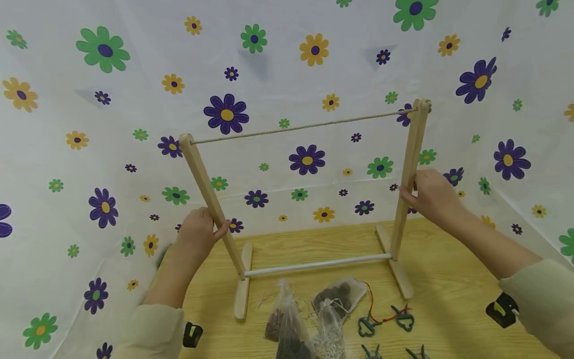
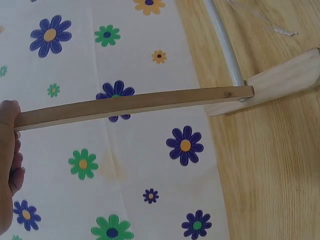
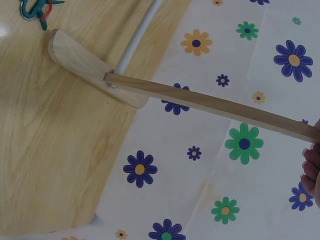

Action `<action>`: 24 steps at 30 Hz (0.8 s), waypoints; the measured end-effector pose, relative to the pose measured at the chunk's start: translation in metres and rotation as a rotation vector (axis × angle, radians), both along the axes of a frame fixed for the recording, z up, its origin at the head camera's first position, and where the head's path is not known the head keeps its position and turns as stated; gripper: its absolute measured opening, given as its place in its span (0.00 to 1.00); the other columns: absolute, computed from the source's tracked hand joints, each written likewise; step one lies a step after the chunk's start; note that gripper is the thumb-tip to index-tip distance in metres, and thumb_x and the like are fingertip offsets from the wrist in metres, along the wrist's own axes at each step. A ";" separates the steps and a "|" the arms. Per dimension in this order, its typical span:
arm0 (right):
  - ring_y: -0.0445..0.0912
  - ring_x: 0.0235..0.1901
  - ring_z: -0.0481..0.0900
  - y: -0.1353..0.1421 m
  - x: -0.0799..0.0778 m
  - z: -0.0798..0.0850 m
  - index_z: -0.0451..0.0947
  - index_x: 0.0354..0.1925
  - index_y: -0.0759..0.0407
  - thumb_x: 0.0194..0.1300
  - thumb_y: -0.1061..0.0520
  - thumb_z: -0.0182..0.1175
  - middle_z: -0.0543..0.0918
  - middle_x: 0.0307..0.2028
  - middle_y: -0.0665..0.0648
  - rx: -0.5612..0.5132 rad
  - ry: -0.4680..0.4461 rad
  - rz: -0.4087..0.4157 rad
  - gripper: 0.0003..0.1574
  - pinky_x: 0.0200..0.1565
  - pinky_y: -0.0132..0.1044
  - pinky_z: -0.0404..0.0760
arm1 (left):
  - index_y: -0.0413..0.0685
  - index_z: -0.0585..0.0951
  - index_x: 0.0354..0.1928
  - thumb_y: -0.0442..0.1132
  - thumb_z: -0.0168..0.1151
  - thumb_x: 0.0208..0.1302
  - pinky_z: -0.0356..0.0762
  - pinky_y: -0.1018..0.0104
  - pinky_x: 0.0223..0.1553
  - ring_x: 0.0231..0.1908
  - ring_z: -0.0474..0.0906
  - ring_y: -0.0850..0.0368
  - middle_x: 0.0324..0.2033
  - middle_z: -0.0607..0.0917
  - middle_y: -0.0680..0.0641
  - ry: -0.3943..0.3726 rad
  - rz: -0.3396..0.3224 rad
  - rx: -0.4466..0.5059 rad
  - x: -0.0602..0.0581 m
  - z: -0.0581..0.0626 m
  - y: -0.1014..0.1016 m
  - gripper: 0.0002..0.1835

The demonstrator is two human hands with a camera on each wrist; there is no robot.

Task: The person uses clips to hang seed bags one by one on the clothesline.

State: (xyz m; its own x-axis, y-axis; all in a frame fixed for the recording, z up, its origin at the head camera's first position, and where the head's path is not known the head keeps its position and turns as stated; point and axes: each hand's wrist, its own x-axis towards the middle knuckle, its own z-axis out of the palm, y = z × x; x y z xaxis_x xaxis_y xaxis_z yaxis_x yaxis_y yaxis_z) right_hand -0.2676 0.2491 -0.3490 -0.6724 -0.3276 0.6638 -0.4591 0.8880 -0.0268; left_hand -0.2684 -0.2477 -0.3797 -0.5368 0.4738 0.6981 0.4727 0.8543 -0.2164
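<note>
A wooden stand stands upright on the table, its two posts joined by a thin rope (image 1: 305, 128) at the top and a white rod (image 1: 318, 264) near the bottom. My left hand (image 1: 195, 235) grips the left post (image 1: 204, 184) about halfway up, thumb across its front. On the other side, my right hand (image 1: 434, 195) holds the right post (image 1: 410, 144) at mid-height. Each post ends in a flat wooden foot; the left foot (image 2: 285, 75) and the right foot (image 3: 75, 57) both show in the wrist views. Only the fingers appear at the edges there.
In front of the stand lie several mesh bags (image 1: 329, 341) with dark and pale contents. Right of them are several dark green clips (image 1: 403, 320), two linked by red cord (image 1: 371, 299). Black-and-yellow objects (image 1: 502, 310) lie near both forearms. A flowered sheet (image 1: 278, 65) hangs behind.
</note>
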 end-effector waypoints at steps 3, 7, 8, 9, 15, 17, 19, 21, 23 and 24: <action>0.51 0.21 0.69 0.007 0.003 -0.003 0.73 0.23 0.69 0.51 0.61 0.68 0.72 0.17 0.58 -0.010 -0.017 -0.011 0.15 0.22 0.40 0.68 | 0.33 0.73 0.22 0.47 0.65 0.60 0.70 0.61 0.20 0.19 0.65 0.50 0.18 0.71 0.42 -0.053 0.000 0.000 0.000 -0.001 0.008 0.23; 0.51 0.22 0.69 0.015 0.007 -0.006 0.73 0.24 0.68 0.51 0.61 0.69 0.73 0.18 0.58 -0.017 -0.030 -0.016 0.15 0.22 0.41 0.70 | 0.32 0.75 0.22 0.43 0.72 0.52 0.73 0.60 0.22 0.20 0.67 0.50 0.18 0.72 0.43 -0.094 0.003 -0.002 0.000 -0.003 0.016 0.20; 0.51 0.22 0.69 0.016 0.007 -0.007 0.73 0.24 0.68 0.50 0.61 0.69 0.73 0.18 0.58 -0.021 -0.033 -0.013 0.15 0.23 0.42 0.71 | 0.32 0.75 0.23 0.45 0.70 0.55 0.73 0.59 0.23 0.20 0.68 0.50 0.18 0.72 0.42 -0.096 -0.005 -0.003 0.000 -0.004 0.018 0.21; 0.51 0.22 0.69 0.018 0.008 -0.008 0.73 0.24 0.68 0.50 0.61 0.69 0.73 0.18 0.58 -0.022 -0.031 -0.011 0.14 0.23 0.42 0.71 | 0.32 0.75 0.23 0.48 0.66 0.59 0.74 0.59 0.22 0.20 0.68 0.50 0.18 0.72 0.42 -0.091 -0.016 -0.004 0.000 -0.004 0.019 0.23; 0.48 0.19 0.67 0.030 0.014 -0.014 0.73 0.23 0.68 0.48 0.61 0.70 0.73 0.18 0.57 -0.016 -0.043 -0.010 0.15 0.21 0.38 0.67 | 0.33 0.74 0.24 0.53 0.54 0.67 0.71 0.61 0.21 0.19 0.67 0.51 0.18 0.72 0.43 -0.063 -0.077 0.006 0.001 -0.009 0.028 0.27; 0.47 0.18 0.67 0.032 0.015 -0.016 0.73 0.24 0.68 0.48 0.61 0.70 0.74 0.18 0.57 -0.011 -0.047 -0.015 0.15 0.20 0.37 0.67 | 0.33 0.74 0.24 0.48 0.64 0.61 0.70 0.61 0.21 0.20 0.67 0.51 0.18 0.72 0.43 -0.066 -0.076 0.017 0.000 -0.011 0.031 0.22; 0.47 0.18 0.66 0.034 0.015 -0.016 0.73 0.24 0.69 0.48 0.60 0.70 0.74 0.18 0.58 -0.004 -0.045 -0.022 0.16 0.20 0.36 0.67 | 0.34 0.74 0.24 0.43 0.72 0.52 0.69 0.61 0.21 0.19 0.66 0.51 0.18 0.72 0.44 -0.060 -0.078 0.031 -0.001 -0.012 0.033 0.20; 0.47 0.18 0.67 0.035 0.015 -0.016 0.73 0.24 0.69 0.48 0.60 0.71 0.74 0.18 0.58 -0.002 -0.041 -0.029 0.16 0.20 0.37 0.67 | 0.34 0.73 0.24 0.41 0.75 0.47 0.69 0.61 0.21 0.19 0.66 0.52 0.17 0.72 0.44 -0.047 -0.086 0.042 -0.002 -0.013 0.034 0.20; 0.48 0.18 0.68 0.036 0.015 -0.016 0.73 0.24 0.69 0.47 0.61 0.71 0.74 0.18 0.58 0.002 -0.015 -0.025 0.16 0.19 0.38 0.68 | 0.34 0.73 0.24 0.41 0.75 0.48 0.69 0.61 0.21 0.19 0.66 0.52 0.17 0.71 0.44 -0.032 -0.093 0.040 -0.004 -0.014 0.035 0.20; 0.48 0.18 0.68 0.037 0.015 -0.017 0.73 0.23 0.70 0.46 0.61 0.71 0.74 0.17 0.58 0.003 -0.001 -0.021 0.16 0.19 0.38 0.68 | 0.34 0.73 0.24 0.41 0.74 0.48 0.68 0.62 0.21 0.19 0.65 0.52 0.17 0.71 0.44 -0.025 -0.094 0.037 -0.004 -0.014 0.035 0.20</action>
